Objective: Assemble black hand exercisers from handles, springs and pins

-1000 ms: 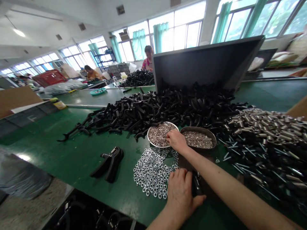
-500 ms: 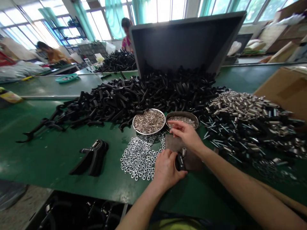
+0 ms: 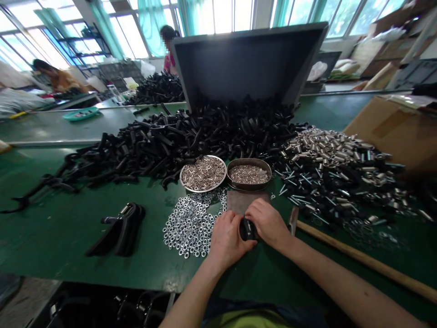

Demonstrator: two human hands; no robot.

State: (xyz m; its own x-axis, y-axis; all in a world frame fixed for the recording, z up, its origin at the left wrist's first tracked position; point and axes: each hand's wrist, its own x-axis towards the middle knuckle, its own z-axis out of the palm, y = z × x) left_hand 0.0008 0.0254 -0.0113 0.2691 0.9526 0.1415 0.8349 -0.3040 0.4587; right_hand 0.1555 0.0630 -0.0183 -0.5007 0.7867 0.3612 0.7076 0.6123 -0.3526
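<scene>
My left hand point(image 3: 226, 240) is closed around a small black part point(image 3: 247, 229) on a flat metal plate point(image 3: 241, 200) near the table's front edge. My right hand point(image 3: 268, 223) is closed against the same black part from the right, its fingers curled over the top. Just left of my hands lies a spread of silver nuts point(image 3: 187, 224). Behind the plate stand two round metal dishes, the left dish point(image 3: 203, 173) with small metal pins and the right dish point(image 3: 249, 174) with finer silver pieces.
A large heap of black plastic handles point(image 3: 191, 136) spills from a tipped grey bin point(image 3: 249, 64). Metal sleeves and screws point(image 3: 334, 164) lie at the right. A wooden-handled hammer point(image 3: 358, 259) rests by my right arm. Assembled black pieces point(image 3: 119, 230) lie left. Other people work at far tables.
My right hand came back from the dishes and closed onto the black part beside my left hand. The view shifted, so the hammer handle now shows at the right.
</scene>
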